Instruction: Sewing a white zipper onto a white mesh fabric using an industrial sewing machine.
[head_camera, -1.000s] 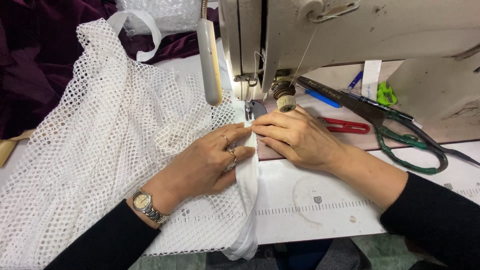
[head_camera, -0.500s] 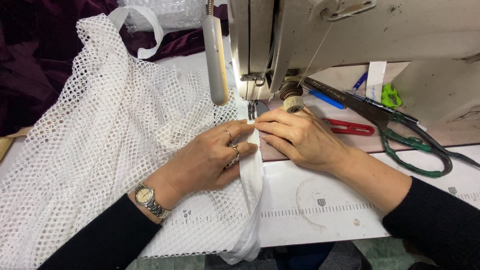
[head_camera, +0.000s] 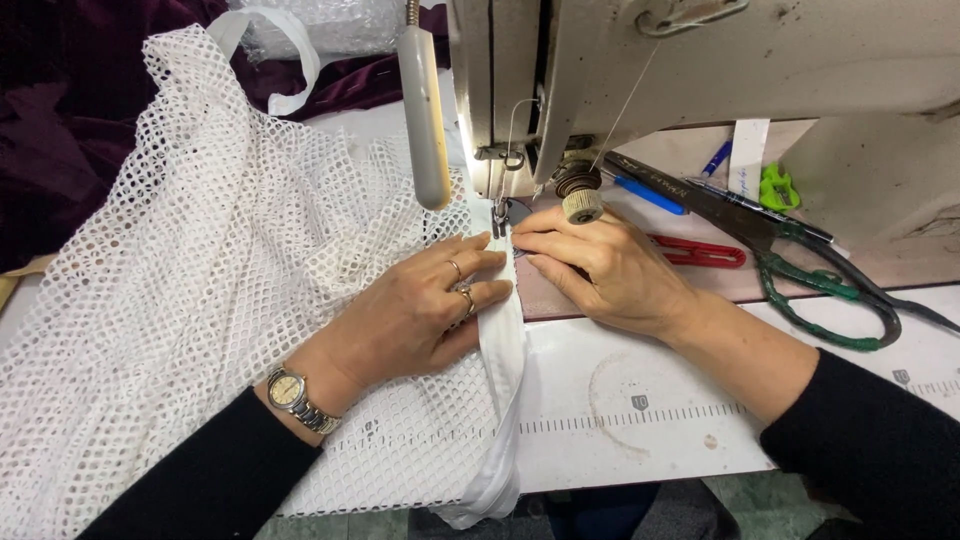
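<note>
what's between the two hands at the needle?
Head view: a white binding strip along the mesh fabric edge runs between the left hand and right hand, up to the presser foot.

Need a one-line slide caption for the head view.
Left hand presses white mesh fabric flat while right hand guides its white edge binding under the sewing machine needle.

Left hand (head_camera: 420, 305), right hand (head_camera: 600, 265) flat, fingertips together

light: bright, even, from above | shadows: soft, under both hands | glare: mild on white sewing table (head_camera: 640, 470) | focus: sharp centre | edges: slightly stretched, dim top-left
</note>
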